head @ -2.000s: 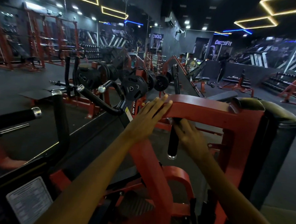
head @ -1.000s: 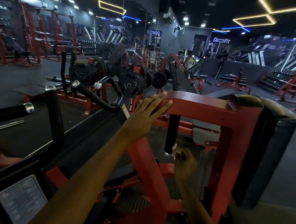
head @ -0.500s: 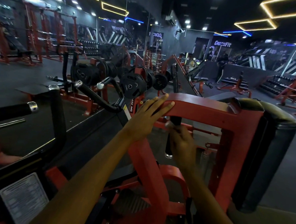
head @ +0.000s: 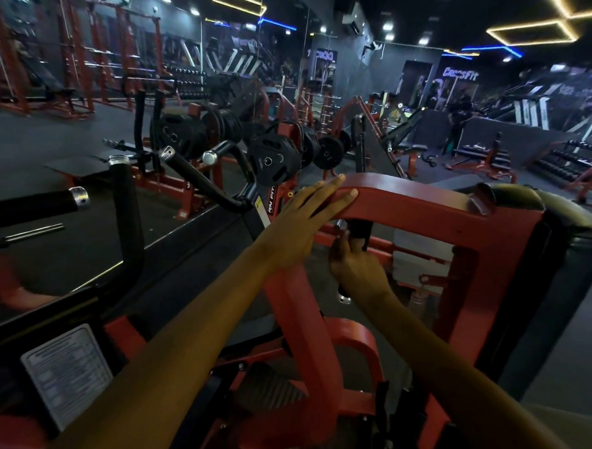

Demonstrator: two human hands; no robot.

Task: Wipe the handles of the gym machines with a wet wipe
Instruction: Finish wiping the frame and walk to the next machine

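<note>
Handle [head: 357, 231] hangs rigid below the red frame [head: 425, 210]; our right hand [head: 357, 268] wraps it, wipe hidden, while flat left-hand [head: 305, 221] fingers brace the frame's corner.

Black weight plates [head: 270, 158] hang on red racks beyond the machine. A white instruction placard [head: 65, 373] sits lower left. Dumbbell racks [head: 562, 162] line the right wall under a CrossFit sign [head: 460, 74].

Left hand [head: 306, 221] flat on the curved top corner of the red machine frame [head: 436, 211], fingers straight. Right hand [head: 356, 265] wrapped round the black vertical handle [head: 359, 229] hanging under the frame's top bar; wipe not visible. Black padded roller [head: 561, 238] at right, weight plates [head: 274, 158] behind.
</note>
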